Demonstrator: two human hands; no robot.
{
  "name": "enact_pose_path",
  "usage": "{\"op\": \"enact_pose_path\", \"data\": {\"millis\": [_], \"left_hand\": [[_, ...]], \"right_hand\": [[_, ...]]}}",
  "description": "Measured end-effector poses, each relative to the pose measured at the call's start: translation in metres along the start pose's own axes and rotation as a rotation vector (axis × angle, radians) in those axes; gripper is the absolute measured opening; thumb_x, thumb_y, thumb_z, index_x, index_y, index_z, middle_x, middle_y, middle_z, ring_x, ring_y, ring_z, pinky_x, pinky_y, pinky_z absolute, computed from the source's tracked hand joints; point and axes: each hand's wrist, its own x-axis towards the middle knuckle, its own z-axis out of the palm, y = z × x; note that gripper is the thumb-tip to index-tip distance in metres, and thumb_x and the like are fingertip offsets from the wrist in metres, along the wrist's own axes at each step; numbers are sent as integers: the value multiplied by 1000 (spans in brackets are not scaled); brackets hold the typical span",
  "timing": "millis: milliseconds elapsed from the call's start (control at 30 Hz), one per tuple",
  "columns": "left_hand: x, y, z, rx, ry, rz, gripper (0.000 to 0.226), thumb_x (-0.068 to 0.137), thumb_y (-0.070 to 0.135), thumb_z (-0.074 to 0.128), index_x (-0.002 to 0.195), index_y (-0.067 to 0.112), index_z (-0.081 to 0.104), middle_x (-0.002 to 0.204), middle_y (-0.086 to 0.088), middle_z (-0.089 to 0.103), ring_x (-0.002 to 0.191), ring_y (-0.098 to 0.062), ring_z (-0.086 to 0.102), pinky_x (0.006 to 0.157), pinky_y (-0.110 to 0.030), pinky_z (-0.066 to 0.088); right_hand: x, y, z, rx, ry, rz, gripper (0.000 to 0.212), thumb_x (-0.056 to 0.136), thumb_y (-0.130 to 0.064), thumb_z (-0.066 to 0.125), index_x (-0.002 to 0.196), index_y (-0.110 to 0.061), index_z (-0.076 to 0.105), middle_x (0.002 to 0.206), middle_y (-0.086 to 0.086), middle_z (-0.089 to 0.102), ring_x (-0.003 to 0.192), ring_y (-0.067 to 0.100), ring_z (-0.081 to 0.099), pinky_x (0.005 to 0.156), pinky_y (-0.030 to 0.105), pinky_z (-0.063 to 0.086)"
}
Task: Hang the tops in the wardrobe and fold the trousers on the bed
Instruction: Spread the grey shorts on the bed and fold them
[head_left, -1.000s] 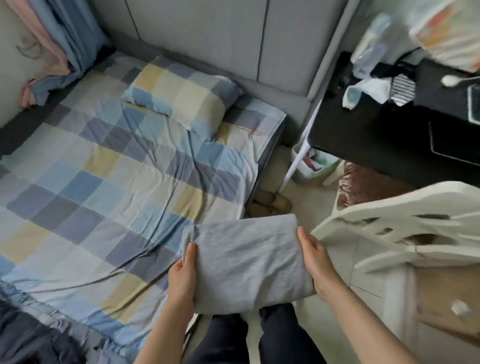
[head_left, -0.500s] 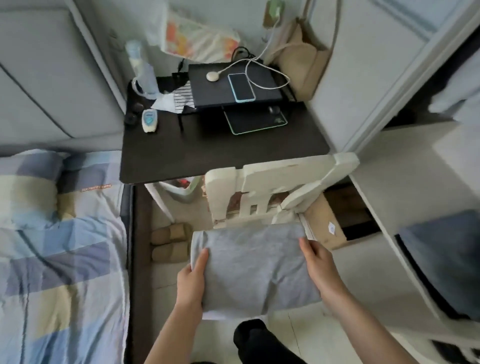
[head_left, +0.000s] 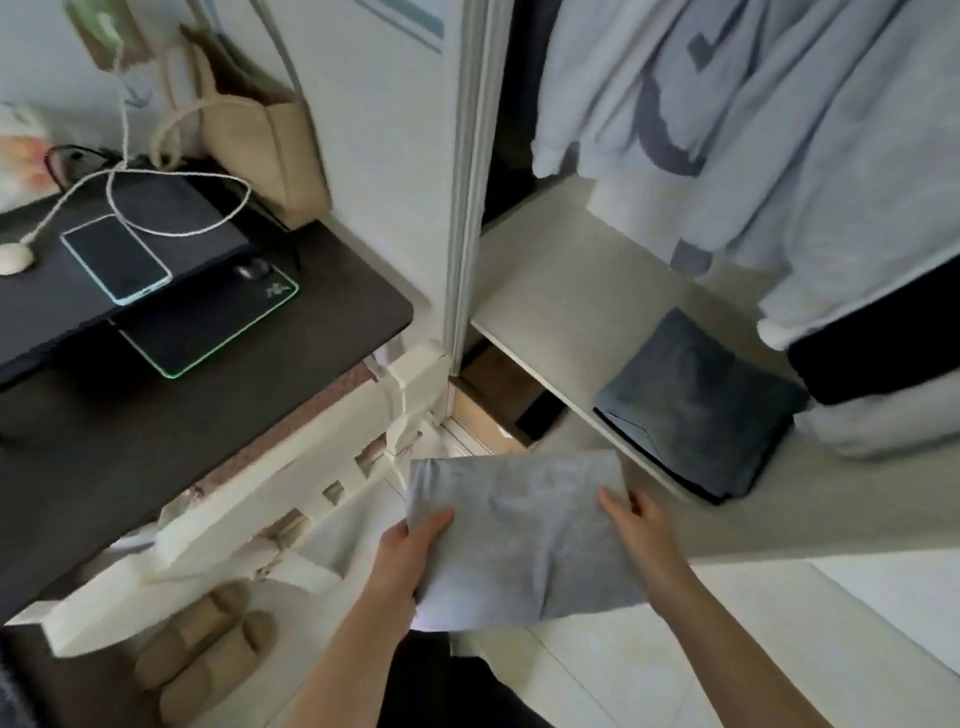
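A flat-folded, light grey cotton pair of trousers (head_left: 519, 530) is held level in the air, just short of the white wardrobe shelf (head_left: 561, 301) bearing a folded dark blue-grey garment (head_left: 696, 400).

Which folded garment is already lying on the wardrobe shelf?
The dark blue-grey folded garment, resting on the wardrobe shelf. The light grey folded garment is held in front of it by the left hand and right hand.

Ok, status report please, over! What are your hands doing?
Both hands, left and right, grip folded grey garment. Wardrobe shelf ahead, folded blue garment on it.
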Motion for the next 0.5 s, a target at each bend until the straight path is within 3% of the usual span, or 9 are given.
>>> {"op": "enact_pose_path", "data": {"millis": [133,267,400,500], "left_hand": [[29,31,26,148,-100,-35,35,83,37,74,106,11,68,93,-7,76,90,-29,71,84,-42,57],[60,62,57,307,-206,-26,31,85,32,73,103,8,67,86,-7,76,79,-28,73,68,-37,58],[89,85,111,433,-282,-13,34,87,31,71,109,6,64,96,-9,72,85,-28,70,73,-38,59],[107,100,158,507,-337,72,27,91,24,65,112,6,63,96,-8,70,80,-23,67,63,-30,54]], "right_hand": [[7,7,-15,93,121,63,25,92,-31,61,105,-10,61,100,6,63,85,19,60,63,28,45],[12,15,-21,225,280,136,17,88,-33,65,90,-16,67,95,7,70,85,23,66,75,39,53],[37,18,-38,374,401,240,15,88,-32,65,88,-17,67,96,6,71,87,25,66,85,42,54],[72,14,-64,625,370,305,18,87,-24,68,96,-9,68,99,11,71,88,28,66,78,40,55]]}}
